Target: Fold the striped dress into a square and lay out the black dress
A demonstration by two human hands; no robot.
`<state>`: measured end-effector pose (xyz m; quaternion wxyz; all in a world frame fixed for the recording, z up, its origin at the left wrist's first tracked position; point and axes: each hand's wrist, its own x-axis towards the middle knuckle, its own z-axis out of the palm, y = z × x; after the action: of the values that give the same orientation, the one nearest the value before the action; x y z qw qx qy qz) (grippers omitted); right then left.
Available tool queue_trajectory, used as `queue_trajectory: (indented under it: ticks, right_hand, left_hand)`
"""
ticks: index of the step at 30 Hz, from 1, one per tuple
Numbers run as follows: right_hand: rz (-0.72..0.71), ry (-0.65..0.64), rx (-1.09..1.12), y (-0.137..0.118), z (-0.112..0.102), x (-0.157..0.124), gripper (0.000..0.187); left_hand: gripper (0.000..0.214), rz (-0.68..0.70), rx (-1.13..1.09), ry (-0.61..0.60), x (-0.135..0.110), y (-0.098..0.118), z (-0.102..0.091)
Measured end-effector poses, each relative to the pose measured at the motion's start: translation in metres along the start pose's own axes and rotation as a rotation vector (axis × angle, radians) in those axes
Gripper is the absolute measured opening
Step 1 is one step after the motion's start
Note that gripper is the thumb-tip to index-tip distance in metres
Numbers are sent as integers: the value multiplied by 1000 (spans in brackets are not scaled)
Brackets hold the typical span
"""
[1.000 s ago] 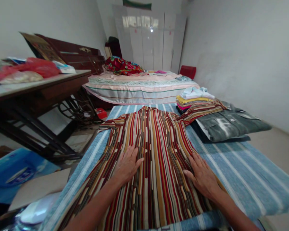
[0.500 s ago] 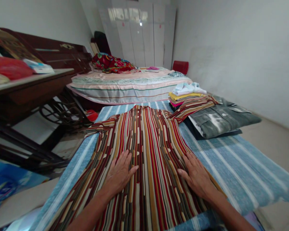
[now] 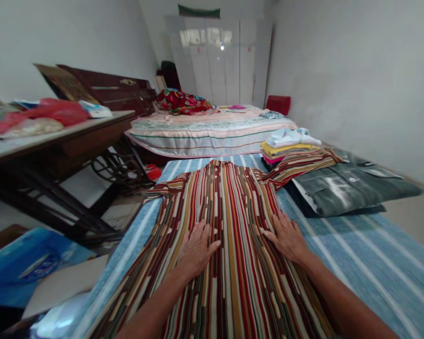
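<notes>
A short-sleeved striped garment (image 3: 229,197) in red, brown, tan and cream lies spread out on a blue striped cloth (image 3: 339,249), its collar at the far end. Both palms rest flat on its body. My left hand (image 3: 197,248) is left of the middle, fingers stretched away from me. Near the right side edge lies my right hand (image 3: 288,237), fingers spread and thumb pointing inward. The garment's right sleeve (image 3: 304,167) reaches over onto folded clothes; its left sleeve (image 3: 167,186) lies out to the side. The lower end runs out of view beneath my forearms.
At right sit folded grey-green denim clothes (image 3: 356,186), beside a stack of folded clothes (image 3: 291,143). A sewing-machine table (image 3: 102,127) holding red plastic bags stands at left, above a blue box (image 3: 38,268). Beyond are a bed (image 3: 205,136) and a wardrobe (image 3: 215,66).
The view has shifted, so the whole scene sits further right and slightly lower. Both hands stay flat on the garment; the right has slid slightly up along it. Nothing was picked up.
</notes>
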<state>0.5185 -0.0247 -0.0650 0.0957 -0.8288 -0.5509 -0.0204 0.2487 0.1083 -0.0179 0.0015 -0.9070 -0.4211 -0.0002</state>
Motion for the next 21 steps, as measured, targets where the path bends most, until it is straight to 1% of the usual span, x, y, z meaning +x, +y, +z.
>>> queue_trajectory:
  ticks: [4, 7, 9, 13, 16, 18, 21]
  right_hand:
    - [-22, 49, -46, 11, 19, -5, 79]
    - [-49, 72, -55, 15, 24, -6, 79]
    - [-58, 73, -58, 17, 25, -7, 77]
    - [-54, 67, -58, 17, 25, -7, 76]
    - [-56, 72, -52, 16, 24, -8, 75]
    - [-63, 85, -53, 15, 22, -9, 74]
    - [-63, 89, -55, 15, 20, -9, 72]
  left_hand:
    - [63, -4, -65, -65, -7, 1, -2]
    - [65, -44, -113, -64, -6, -4, -6]
    - [64, -119, -102, -30, -3, -15, -8]
    - [63, -288, 2, 64, -2, -47, -7]
    - [65, -354, 62, 76, -9, -68, -3]
    - [65, -377, 91, 64, -14, -75, 0]
    - [65, -385, 117, 61, -18, -78, 3]
